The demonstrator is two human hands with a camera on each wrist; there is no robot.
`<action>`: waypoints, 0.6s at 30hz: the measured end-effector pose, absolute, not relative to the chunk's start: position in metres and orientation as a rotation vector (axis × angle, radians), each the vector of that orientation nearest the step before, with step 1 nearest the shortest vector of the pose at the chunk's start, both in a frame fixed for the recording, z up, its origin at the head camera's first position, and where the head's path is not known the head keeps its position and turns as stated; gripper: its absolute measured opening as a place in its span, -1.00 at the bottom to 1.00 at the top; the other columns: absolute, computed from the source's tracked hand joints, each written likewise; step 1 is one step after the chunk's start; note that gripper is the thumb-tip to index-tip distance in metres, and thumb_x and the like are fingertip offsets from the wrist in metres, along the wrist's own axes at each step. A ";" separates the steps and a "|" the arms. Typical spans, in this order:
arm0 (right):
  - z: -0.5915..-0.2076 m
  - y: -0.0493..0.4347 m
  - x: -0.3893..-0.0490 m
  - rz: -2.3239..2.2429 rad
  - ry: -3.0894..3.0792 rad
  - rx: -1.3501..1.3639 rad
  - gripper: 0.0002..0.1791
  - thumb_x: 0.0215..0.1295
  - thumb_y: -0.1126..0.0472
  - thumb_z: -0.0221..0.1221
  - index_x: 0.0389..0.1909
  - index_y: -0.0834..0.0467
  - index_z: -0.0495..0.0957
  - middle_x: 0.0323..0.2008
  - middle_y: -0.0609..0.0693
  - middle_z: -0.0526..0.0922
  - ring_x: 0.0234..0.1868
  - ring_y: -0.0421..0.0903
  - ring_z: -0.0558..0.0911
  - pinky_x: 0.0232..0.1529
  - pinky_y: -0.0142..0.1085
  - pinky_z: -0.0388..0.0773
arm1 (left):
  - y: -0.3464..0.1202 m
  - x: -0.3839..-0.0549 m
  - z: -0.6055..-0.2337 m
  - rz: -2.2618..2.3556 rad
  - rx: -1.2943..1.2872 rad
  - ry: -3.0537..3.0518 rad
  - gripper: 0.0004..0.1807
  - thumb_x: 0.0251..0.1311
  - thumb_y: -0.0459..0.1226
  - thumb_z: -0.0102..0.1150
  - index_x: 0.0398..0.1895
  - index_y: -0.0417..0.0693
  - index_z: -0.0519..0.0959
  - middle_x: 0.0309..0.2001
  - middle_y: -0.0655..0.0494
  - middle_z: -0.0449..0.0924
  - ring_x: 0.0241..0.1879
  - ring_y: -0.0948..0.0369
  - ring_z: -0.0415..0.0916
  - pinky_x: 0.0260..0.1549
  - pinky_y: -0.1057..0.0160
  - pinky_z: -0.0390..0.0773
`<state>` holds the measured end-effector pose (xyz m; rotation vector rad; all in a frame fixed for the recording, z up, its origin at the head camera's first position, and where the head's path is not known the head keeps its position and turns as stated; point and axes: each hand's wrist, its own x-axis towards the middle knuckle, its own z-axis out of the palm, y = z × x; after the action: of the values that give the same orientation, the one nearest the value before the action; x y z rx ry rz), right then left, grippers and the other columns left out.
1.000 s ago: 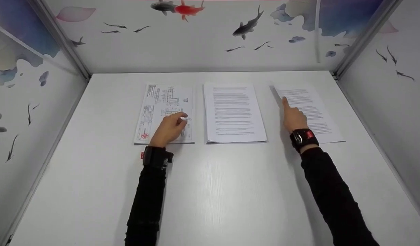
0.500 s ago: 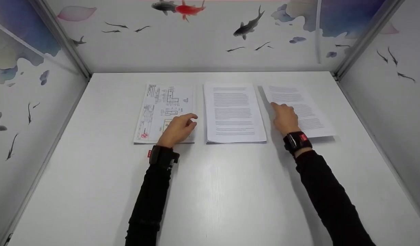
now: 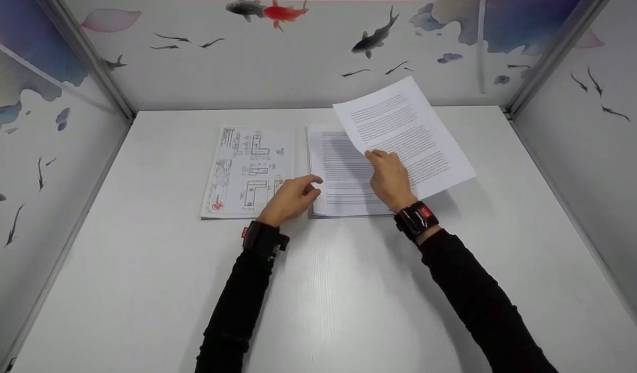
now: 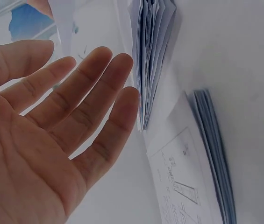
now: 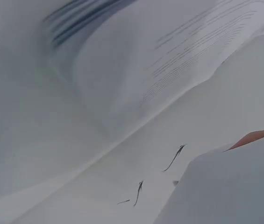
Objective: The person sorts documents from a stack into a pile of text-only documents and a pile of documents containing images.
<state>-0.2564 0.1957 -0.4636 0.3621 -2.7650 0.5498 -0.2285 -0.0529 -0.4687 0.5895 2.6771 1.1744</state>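
My right hand (image 3: 391,178) pinches a printed sheet of paper (image 3: 401,124) by its left edge. The sheet is raised and tilted, overlapping the right part of the middle paper stack (image 3: 339,191). In the right wrist view the raised sheet (image 5: 225,191) hides all but a sliver of that hand (image 5: 253,137). My left hand (image 3: 290,199) hovers at the left edge of the middle stack, its fingers relaxed and holding nothing. Below it lies the left stack (image 3: 228,176), topped by a technical drawing with a red stamp. The left wrist view shows the bare palm (image 4: 38,140) beside both stacks.
Both stacks lie side by side on a white table (image 3: 318,290). Walls with painted fish enclose it, the back wall (image 3: 277,67) standing just behind the stacks. Left (image 3: 49,171) and right (image 3: 582,145) walls bound the sides.
My right hand has lifted the sheet from the table's right side and carried it left over the middle stack. My left hand has shifted right, from the drawing to the middle stack's edge.
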 end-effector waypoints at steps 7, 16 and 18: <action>-0.461 0.172 -0.251 0.653 -2.726 0.423 -0.46 0.17 0.54 -0.09 0.14 0.23 0.58 0.11 0.13 0.65 -0.04 0.21 0.61 -0.04 -0.03 0.60 | -0.042 -0.228 -0.468 1.392 0.544 2.653 -0.59 0.42 -0.19 0.04 0.23 -0.20 0.49 -0.04 -0.09 0.68 -0.04 0.07 0.60 0.00 0.12 0.55; -0.453 0.144 -0.239 0.669 -2.677 0.504 -0.46 0.11 0.53 0.01 0.14 0.23 0.56 0.13 0.11 0.64 -0.08 0.18 0.60 -0.06 -0.07 0.59 | -0.008 -0.235 -0.460 1.991 0.230 2.126 -0.41 0.50 -0.09 -0.09 0.45 -0.23 0.20 0.21 -0.24 0.51 0.14 -0.03 0.55 -0.03 0.09 0.63; -0.452 0.138 -0.237 0.684 -2.661 0.531 -0.50 0.11 0.52 0.03 0.09 0.22 0.59 0.08 0.08 0.67 -0.14 0.14 0.59 -0.11 -0.10 0.57 | 0.000 -0.235 -0.459 2.074 0.193 1.999 -0.43 0.51 -0.07 -0.14 0.45 -0.17 0.21 0.21 -0.25 0.51 0.12 -0.02 0.57 0.00 0.09 0.62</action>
<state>-0.2373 0.1384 -0.4521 0.5306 -2.6613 0.6843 -0.2351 -0.0005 -0.4592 0.1934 1.9995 2.0742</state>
